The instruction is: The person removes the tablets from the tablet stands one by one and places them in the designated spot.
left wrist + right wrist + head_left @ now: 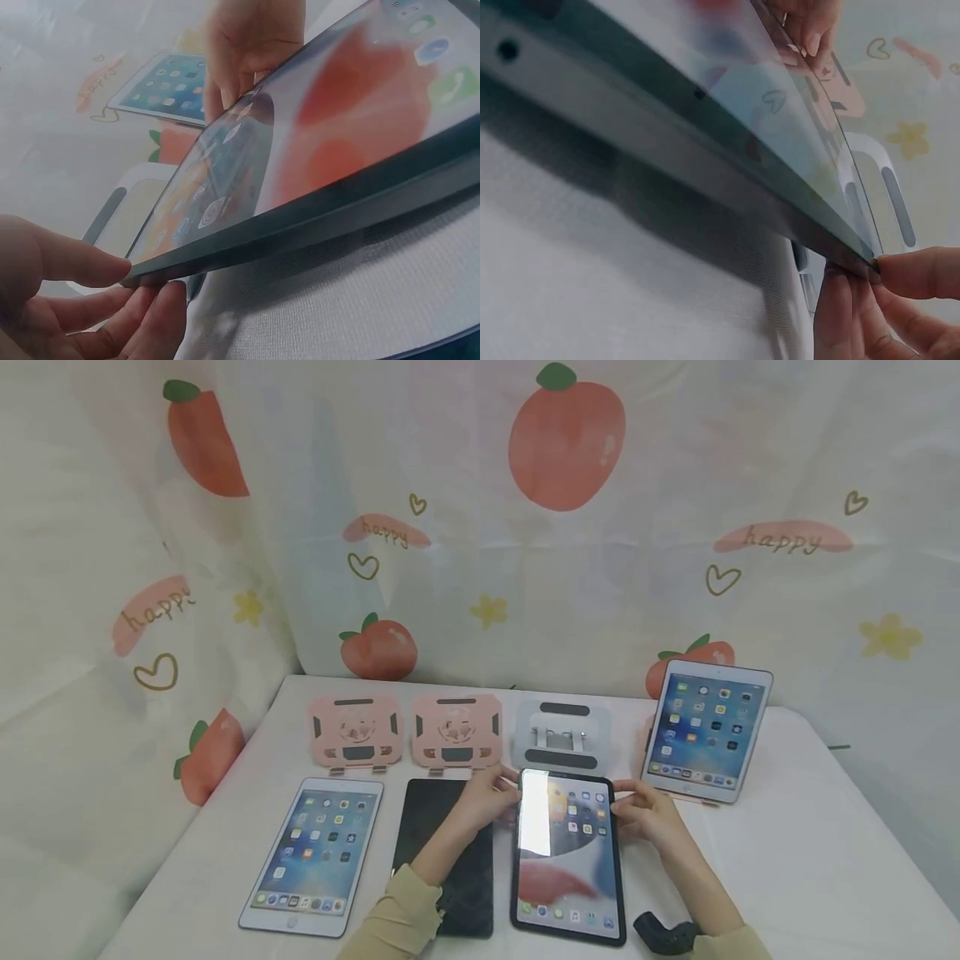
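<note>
Both hands hold a black-framed tablet [566,885] with a lit screen by its far corners. My left hand [487,797] pinches the far left corner, thumb on top and fingers underneath, as the left wrist view shows. At the far right corner my right hand [648,814] pinches it the same way, with the fingertips [840,315] below the edge. The tablet's held end is raised off the white cloth; whether its near end touches the table cannot be seen. Just behind it lies a pale grey-blue tablet stand [525,735] with dark pads and metal hinges.
Two pink stands [333,727] sit in the back row. A white tablet [315,852] lies at left; a dark tablet [420,835] lies partly under my left arm. Another white tablet [708,727] leans upright on a stand at right. A black curved object [663,935] is at my right wrist.
</note>
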The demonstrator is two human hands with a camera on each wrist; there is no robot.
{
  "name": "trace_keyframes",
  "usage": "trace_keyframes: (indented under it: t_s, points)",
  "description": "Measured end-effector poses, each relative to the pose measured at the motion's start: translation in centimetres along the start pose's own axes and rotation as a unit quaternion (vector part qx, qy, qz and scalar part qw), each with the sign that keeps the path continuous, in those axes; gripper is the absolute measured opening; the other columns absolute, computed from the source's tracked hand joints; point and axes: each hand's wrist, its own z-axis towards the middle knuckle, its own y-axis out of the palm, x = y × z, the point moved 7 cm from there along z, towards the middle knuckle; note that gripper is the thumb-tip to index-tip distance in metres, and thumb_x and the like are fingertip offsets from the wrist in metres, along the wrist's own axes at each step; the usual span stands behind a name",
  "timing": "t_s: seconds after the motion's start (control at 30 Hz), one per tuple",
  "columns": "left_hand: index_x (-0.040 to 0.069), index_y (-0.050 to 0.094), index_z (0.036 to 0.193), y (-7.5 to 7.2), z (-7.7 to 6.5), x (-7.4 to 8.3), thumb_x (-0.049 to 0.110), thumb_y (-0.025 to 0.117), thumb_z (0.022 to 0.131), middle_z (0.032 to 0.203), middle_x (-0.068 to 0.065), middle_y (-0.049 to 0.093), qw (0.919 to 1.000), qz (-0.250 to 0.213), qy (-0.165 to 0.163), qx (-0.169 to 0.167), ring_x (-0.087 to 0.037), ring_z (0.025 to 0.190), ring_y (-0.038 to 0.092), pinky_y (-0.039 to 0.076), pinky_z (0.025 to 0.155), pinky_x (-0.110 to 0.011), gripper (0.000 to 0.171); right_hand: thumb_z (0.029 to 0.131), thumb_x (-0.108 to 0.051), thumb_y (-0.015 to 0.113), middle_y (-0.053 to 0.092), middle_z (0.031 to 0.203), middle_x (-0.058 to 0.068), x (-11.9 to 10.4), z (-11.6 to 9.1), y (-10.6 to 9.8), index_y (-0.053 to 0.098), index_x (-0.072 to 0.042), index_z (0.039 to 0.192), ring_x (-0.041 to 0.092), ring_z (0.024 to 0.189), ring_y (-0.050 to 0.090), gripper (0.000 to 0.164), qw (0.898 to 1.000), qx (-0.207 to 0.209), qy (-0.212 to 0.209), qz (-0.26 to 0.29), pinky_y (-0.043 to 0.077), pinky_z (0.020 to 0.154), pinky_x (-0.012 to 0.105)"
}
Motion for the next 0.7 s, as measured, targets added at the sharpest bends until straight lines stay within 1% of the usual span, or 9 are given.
trace_keyframes:
  t_s: [0.13, 0.27, 0.37, 0.5, 0.63, 0.7]
  points:
    - [-0.001, 0.062, 0.115, 0.11, -0.05, -0.11, 0.010, 0.061, 0.087, 0.095, -0.010, 0.065, 0.9999, 0.016, -0.005, -0.003, -0.011, 0.064, 0.062, 0.057, 0.064, -0.027, 0.030, 0.087, -0.006, 0.061, 0.063, 0.082, 0.000, 0.10, -0.07, 0.01, 0.050, 0.007, 0.128, 0.010, 0.071, 0.061, 0.045, 1.000, 0.005, -0.003, -0.016, 0.055, 0.065, 0.027]
    - [-0.003, 0.063, 0.115, 0.22, -0.08, -0.28, 0.011, 0.059, 0.089, 0.096, -0.012, 0.067, 0.9994, 0.033, -0.010, -0.006, -0.010, 0.064, 0.063, 0.057, 0.064, -0.027, 0.030, 0.087, -0.005, 0.060, 0.058, 0.088, 0.007, 0.12, -0.18, 0.18, 0.051, 0.010, 0.126, 0.012, 0.070, 0.061, 0.043, 0.999, 0.006, -0.009, -0.035, 0.056, 0.063, 0.027]
    - [-0.004, 0.064, 0.115, 0.33, -0.10, -0.41, 0.011, 0.058, 0.089, 0.095, -0.013, 0.068, 0.9992, 0.031, -0.022, -0.011, -0.011, 0.066, 0.064, 0.057, 0.064, -0.027, 0.030, 0.087, -0.005, 0.058, 0.057, 0.091, 0.010, 0.12, -0.18, 0.34, 0.051, 0.011, 0.125, 0.013, 0.072, 0.060, 0.042, 0.999, 0.006, -0.009, -0.052, 0.057, 0.063, 0.028]
    - [-0.006, 0.063, 0.116, 0.38, -0.25, -0.44, 0.010, 0.057, 0.090, 0.093, -0.014, 0.069, 0.9991, 0.015, -0.036, -0.014, -0.013, 0.072, 0.066, 0.058, 0.065, -0.026, 0.031, 0.087, -0.005, 0.058, 0.057, 0.093, 0.012, 0.30, 0.00, 0.46, 0.052, 0.011, 0.124, 0.014, 0.074, 0.059, 0.041, 0.998, 0.006, -0.007, -0.069, 0.057, 0.064, 0.027]
    - [-0.007, 0.063, 0.116, 0.40, -0.32, -0.48, 0.011, 0.058, 0.090, 0.093, -0.014, 0.069, 0.9990, 0.008, -0.042, -0.014, -0.014, 0.074, 0.067, 0.058, 0.065, -0.025, 0.032, 0.086, -0.005, 0.059, 0.058, 0.093, 0.013, 0.59, 0.08, 0.45, 0.053, 0.011, 0.123, 0.014, 0.075, 0.058, 0.041, 0.997, 0.010, -0.004, -0.080, 0.056, 0.064, 0.026]
    - [-0.006, 0.064, 0.115, 0.42, -0.30, -0.54, 0.011, 0.058, 0.089, 0.095, -0.014, 0.070, 0.9990, 0.019, -0.039, -0.013, -0.015, 0.076, 0.067, 0.059, 0.068, -0.028, 0.032, 0.086, -0.006, 0.059, 0.059, 0.093, 0.014, 0.68, 0.07, 0.45, 0.054, 0.011, 0.123, 0.015, 0.075, 0.058, 0.041, 0.996, 0.011, -0.002, -0.087, 0.056, 0.064, 0.026]
